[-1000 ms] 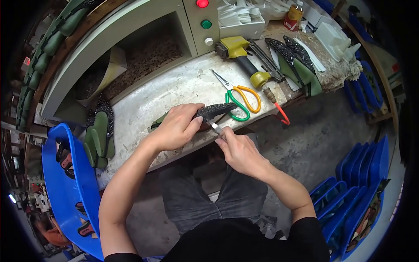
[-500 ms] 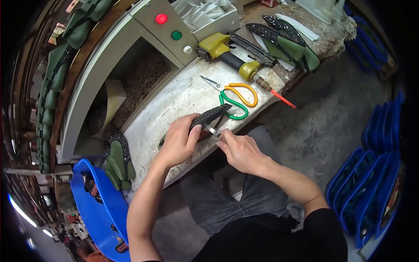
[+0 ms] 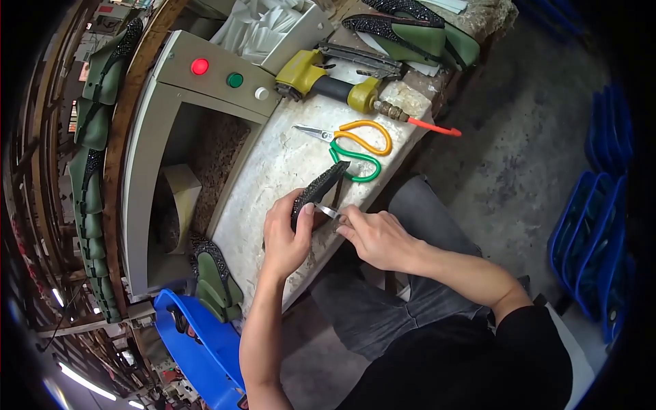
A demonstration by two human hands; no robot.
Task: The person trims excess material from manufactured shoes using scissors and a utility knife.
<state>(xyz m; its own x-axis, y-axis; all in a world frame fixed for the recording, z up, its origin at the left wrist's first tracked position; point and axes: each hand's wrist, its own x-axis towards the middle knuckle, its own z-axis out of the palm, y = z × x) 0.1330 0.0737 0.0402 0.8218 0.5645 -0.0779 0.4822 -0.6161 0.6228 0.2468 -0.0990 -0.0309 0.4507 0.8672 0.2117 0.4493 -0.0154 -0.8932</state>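
head view: the angle has swung, but the grips are unchanged: beside the scissors (image 3: 331, 136), the left hand (image 3: 285, 236) clasps a glittery black shoe (image 3: 318, 186); the right hand (image 3: 377, 236) pinches a metal tool (image 3: 328, 211) at its side, suggesting continued work there.

The black shoe upper (image 3: 318, 186) has a glittery, bumpy surface. The green shoe forms (image 3: 217, 281) look like smooth plastic with a dull sheen. The scissors (image 3: 329, 134) pair shiny metal blades with glossy coated handles. The tabletop (image 3: 273, 150) looks rough and stained. The blue bin (image 3: 198, 342) looks like smooth plastic; the trousers (image 3: 437, 219) are matt cloth.
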